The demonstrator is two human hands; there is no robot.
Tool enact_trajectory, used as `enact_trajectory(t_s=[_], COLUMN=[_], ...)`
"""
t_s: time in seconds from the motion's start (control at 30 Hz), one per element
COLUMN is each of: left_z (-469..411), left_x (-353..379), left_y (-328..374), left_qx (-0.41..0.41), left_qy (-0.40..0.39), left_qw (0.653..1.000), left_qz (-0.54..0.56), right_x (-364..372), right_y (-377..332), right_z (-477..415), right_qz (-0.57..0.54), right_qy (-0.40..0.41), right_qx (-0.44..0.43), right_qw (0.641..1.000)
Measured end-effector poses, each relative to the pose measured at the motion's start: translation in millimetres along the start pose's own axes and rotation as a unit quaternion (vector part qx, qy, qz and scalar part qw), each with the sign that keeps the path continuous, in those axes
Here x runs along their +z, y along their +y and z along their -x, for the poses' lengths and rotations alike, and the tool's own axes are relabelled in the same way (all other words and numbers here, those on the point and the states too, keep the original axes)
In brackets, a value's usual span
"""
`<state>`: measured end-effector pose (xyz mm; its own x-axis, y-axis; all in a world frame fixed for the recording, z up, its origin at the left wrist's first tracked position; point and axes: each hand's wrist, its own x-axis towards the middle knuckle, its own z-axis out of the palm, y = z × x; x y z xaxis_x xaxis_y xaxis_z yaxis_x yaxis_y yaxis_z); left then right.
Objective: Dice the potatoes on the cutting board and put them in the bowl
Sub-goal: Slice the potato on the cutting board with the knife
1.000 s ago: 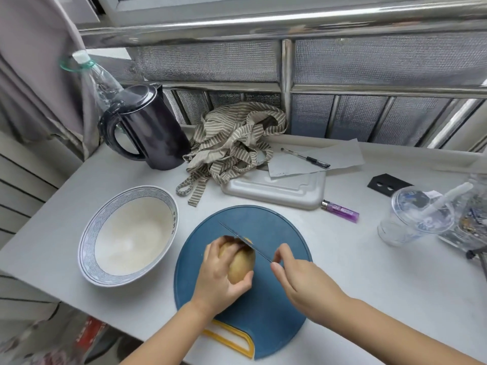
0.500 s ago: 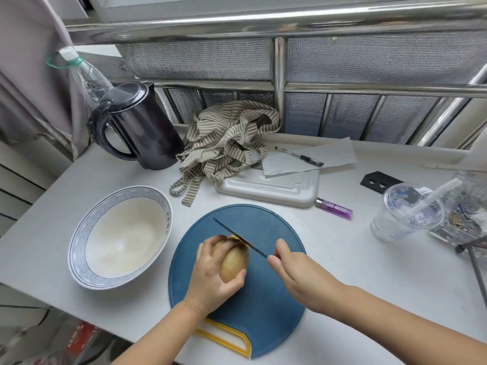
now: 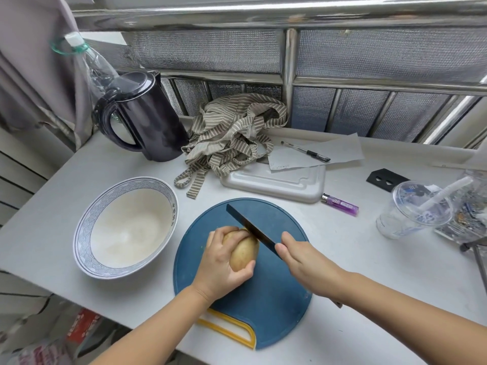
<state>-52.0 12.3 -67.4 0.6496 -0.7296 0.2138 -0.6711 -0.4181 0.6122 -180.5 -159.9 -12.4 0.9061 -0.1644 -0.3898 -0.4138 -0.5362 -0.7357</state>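
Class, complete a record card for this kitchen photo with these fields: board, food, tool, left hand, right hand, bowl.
Board: round blue plastic cutting board
Food: one yellow-brown unpeeled potato, on the board, no cut pieces in view
Tool: dark-bladed knife, blade across the potato's far end
Left hand: grips the potato
Right hand: grips the knife handle
Bowl: white ceramic bowl with blue patterned rim, left of the board, nothing inside

The left hand (image 3: 218,263), right hand (image 3: 308,267) and forearms are bare.
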Motion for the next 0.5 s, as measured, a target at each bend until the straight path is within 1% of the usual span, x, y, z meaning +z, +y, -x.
enact_trajectory(t_s=[0.27, 0.4, 0.5], left_z=[0.1, -1.4, -1.4], left_x=[-0.6, -0.7, -1.5], left_y=[-3.9, -5.4, -5.6], left_qx=[-0.016, -0.008, -0.019], left_qy=[0.008, 0.002, 0.009], left_qw=[1.000, 1.000, 0.999], left_qz=[0.015, 0.018, 0.029], right_x=[-3.0, -0.2, -0.4], right_y=[-3.3, -5.1, -7.6], right_z=[-10.7, -18.5, -24.9], right_qz=[-0.022, -0.023, -0.021], right_qy=[-0.017, -0.014, -0.015], right_qx=[0.001, -0.004, -0.007], right_qw=[1.000, 1.000, 1.000])
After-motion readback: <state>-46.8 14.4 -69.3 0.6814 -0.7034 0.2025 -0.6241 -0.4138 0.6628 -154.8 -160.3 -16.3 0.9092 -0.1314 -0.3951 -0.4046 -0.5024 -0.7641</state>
